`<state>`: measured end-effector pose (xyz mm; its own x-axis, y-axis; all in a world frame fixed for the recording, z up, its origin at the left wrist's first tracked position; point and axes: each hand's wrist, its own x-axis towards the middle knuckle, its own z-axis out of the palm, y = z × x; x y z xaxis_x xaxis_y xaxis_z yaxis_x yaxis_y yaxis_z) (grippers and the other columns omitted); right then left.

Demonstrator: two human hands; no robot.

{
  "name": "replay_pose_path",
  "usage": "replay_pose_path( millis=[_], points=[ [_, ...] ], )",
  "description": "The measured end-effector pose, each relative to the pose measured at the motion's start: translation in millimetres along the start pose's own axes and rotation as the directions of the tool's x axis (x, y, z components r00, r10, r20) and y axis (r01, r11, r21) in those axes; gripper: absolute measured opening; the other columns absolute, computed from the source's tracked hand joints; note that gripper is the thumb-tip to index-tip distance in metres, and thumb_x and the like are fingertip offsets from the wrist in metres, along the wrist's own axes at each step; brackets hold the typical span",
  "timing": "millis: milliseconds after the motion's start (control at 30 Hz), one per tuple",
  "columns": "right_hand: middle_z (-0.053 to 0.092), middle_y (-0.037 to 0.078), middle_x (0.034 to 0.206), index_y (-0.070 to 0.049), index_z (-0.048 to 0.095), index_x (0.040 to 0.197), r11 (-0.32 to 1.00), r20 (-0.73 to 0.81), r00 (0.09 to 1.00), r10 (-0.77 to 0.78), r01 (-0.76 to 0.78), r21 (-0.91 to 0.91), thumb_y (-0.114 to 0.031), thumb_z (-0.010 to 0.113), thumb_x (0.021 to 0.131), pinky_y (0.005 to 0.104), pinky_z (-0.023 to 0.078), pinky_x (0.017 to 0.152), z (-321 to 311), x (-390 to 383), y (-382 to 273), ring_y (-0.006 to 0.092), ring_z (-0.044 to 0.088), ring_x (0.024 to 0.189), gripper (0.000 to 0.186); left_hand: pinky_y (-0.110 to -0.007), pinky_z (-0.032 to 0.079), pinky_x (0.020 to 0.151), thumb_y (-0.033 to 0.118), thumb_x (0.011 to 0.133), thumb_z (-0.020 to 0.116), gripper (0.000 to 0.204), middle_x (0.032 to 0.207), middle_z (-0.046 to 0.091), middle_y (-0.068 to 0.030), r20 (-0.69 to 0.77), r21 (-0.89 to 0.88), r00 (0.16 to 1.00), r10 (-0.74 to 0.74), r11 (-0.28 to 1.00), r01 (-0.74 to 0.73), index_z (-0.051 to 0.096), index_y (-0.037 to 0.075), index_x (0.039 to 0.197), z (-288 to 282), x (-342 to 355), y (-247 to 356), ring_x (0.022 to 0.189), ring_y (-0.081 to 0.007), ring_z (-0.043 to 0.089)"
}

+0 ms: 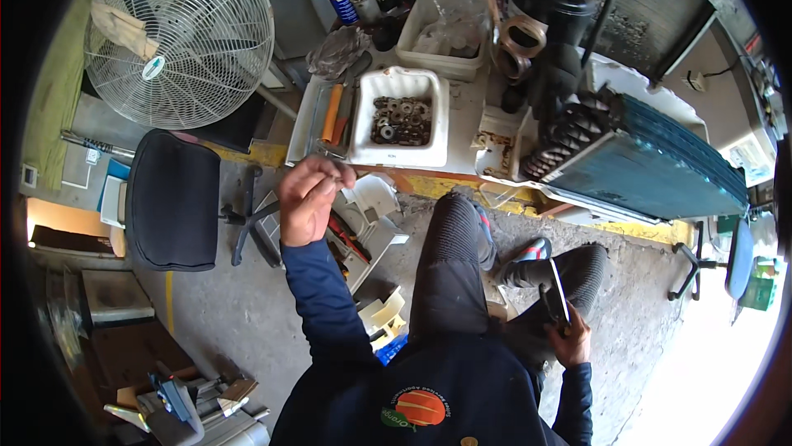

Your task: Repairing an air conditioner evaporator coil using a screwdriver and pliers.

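— Along the workbench (466, 116), starting big: what to make of the white tray (439, 128)?

— Likely rigid and, with such a load inside, fairly weighty; best lifted by opposite rims and kept level. Cannot see the underside or the bottom layer of the load.

— Next down in size, about the left hand (312, 198)?

— Raised near the tray's near left corner, with fingers bent and thumb drawn to the forefinger. Cannot tell of any small piece pinched between.

— And in the right hand (571, 339)?

— Low by the right knee, well apart from the tray: clasping a slim pale-edged object (558, 287) by its lower end. Seen nearly edge-on and partly covered by the fingers, so hard to name.

— Heavy, judging by looks?

— Probably light and stiff, perhaps smooth enough to slip. Better gripped low, on the dark part, clear of the thin edge in case of sharpness.

— Down to the smallest: about the metal pieces (402, 120) in the tray?

— Presumably hard, light singly, maybe greasy. Better taken one by one, by the outer rim, between fingertips. Some round with a hole; many overlapped, too small and dark to sort out.
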<state>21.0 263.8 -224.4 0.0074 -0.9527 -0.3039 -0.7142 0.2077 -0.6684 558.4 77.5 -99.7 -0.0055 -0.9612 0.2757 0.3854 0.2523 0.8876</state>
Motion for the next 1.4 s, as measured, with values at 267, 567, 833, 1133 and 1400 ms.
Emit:
replay_pose_path(
  millis=[267, 567, 833, 1133, 1400],
  points=[
    [0.076, 0.016, 0.098, -0.003, 0.066, 0.139, 0.870, 0.331, 0.806, -0.491, 0.431, 0.241, -0.017, 0.084, 0.081, 0.0349, 0.054, 0.067, 25.0, 27.8, -102.1, 0.0266, 0.068, 0.069, 0.062, -0.035, 0.048, 0.087, -0.003, 0.093, 0.061, 0.012, 0.101, 0.065, -0.0186, -0.118, -0.045, 0.990, -0.077, 0.996, 0.073, 0.060, 0.001, 0.104, 14.7, -73.7, 0.9, 0.094, -0.0260, 0.061],
    [0.070, 0.015, 0.105, -0.015, 0.064, 0.143, 0.688, 0.526, 0.501, -0.688, 0.680, 0.253, -0.032, 0.076, 0.091, 0.0417, 0.056, 0.069, 117.1, 37.6, -103.2, 0.0334, 0.070, 0.080, 0.056, -0.035, 0.046, 0.083, 0.000, 0.095, 0.063, 0.016, 0.099, 0.065, -0.0168, -0.052, -0.211, 0.998, -0.038, 0.977, 0.026, 0.060, 0.003, 0.111, 39.1, -109.6, -2.3, 0.091, -0.0230, 0.059],
    [0.067, 0.015, 0.105, -0.013, 0.066, 0.139, 0.696, 0.499, 0.553, -0.668, 0.700, 0.156, -0.029, 0.070, 0.095, 0.0426, 0.055, 0.071, 121.8, 41.7, -86.5, 0.0359, 0.070, 0.081, 0.046, -0.036, 0.044, 0.080, 0.003, 0.098, 0.064, 0.018, 0.094, 0.063, -0.0129, -0.016, -0.184, 0.998, -0.067, 0.981, 0.062, 0.061, 0.005, 0.116, 38.7, -110.8, -11.4, 0.084, -0.0202, 0.056],
    [0.066, 0.016, 0.104, -0.001, 0.064, 0.133, 0.804, 0.284, 0.752, -0.594, 0.540, 0.251, -0.011, 0.071, 0.094, 0.0412, 0.054, 0.075, 57.7, 70.8, -132.8, 0.0336, 0.067, 0.083, 0.041, -0.034, 0.049, 0.079, 0.000, 0.097, 0.066, 0.011, 0.095, 0.068, -0.0119, -0.097, -0.257, 0.990, -0.104, 0.963, 0.076, 0.066, 0.001, 0.108, 37.0, -104.9, -34.7, 0.082, -0.0222, 0.060],
    [0.068, 0.017, 0.104, 0.003, 0.064, 0.129, 0.813, 0.302, 0.773, -0.558, 0.437, 0.384, -0.001, 0.069, 0.091, 0.0409, 0.054, 0.077, 38.8, 70.9, -161.5, 0.0330, 0.066, 0.083, 0.038, -0.032, 0.049, 0.080, -0.002, 0.095, 0.067, 0.007, 0.101, 0.069, -0.0079, -0.358, 0.263, 0.933, 0.042, 0.963, 0.057, 0.069, 0.003, 0.099, 125.7, -88.7, -29.2, 0.086, -0.0212, 0.062]
  ],
)
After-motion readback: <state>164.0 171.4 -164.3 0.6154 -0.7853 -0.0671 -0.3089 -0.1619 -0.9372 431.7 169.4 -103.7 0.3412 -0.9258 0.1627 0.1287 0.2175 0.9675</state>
